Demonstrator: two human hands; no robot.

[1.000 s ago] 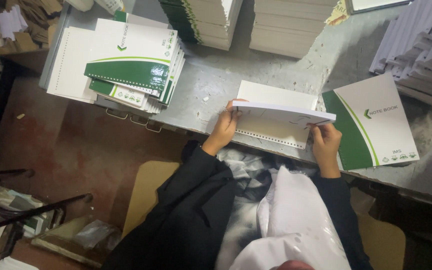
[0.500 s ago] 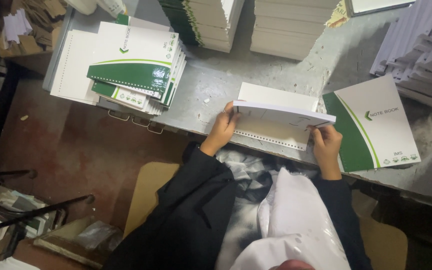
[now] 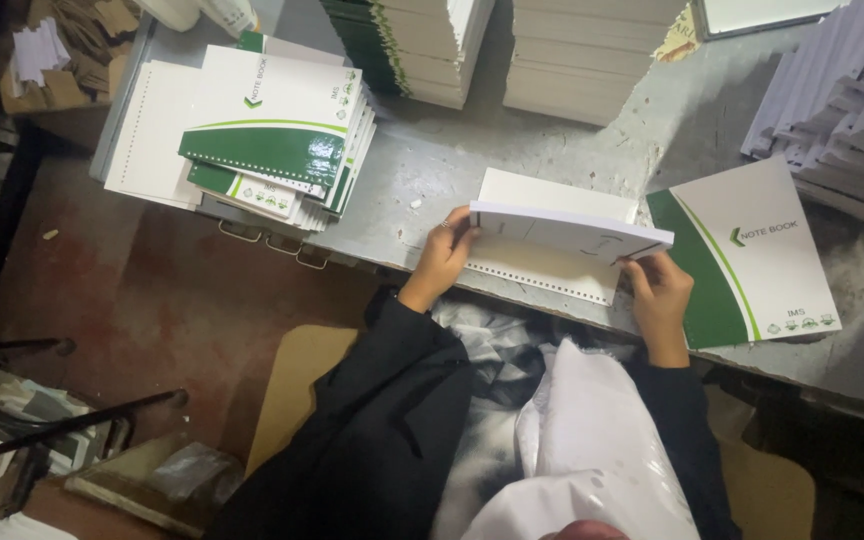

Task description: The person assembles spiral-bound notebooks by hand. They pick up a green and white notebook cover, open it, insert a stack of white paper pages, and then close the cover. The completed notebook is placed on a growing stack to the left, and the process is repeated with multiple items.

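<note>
Currently both hands grip one thick block of white punched paper sheets point(image 3: 562, 225), raised on edge at the near side of the grey metal worktable point(image 3: 452, 170). Left hand point(image 3: 444, 258): fingers curled round the block's left end, thumb side toward the person, tips on the far face. Right hand point(image 3: 660, 296): fingers pinched narrow on the block's lower right corner. Block is tilted — its upper edge lifted, its lower part meeting a flat white sheet with a row of punched holes point(image 3: 542, 270) that lies under it along the table edge.

Containers — a brown cardboard box point(image 3: 62, 45) at top left, off the table, holds scraps of white paper and brown card; contents not clearer than that.

Just right of the right hand, touching or nearly touching the block: a green-and-white printed notebook cover point(image 3: 752, 255), flat on the table. Far left: a fanned stack of green-and-white notebook covers point(image 3: 262, 130) resting on white punched sheets. Far edge: two tall stacks of white paper blocks point(image 3: 512, 45), the left one with green covers showing. Right edge: stepped piles of white sheets point(image 3: 842, 90).

Person wears dark sleeves; a white plastic sheet point(image 3: 592, 450) lies over the lap.
</note>
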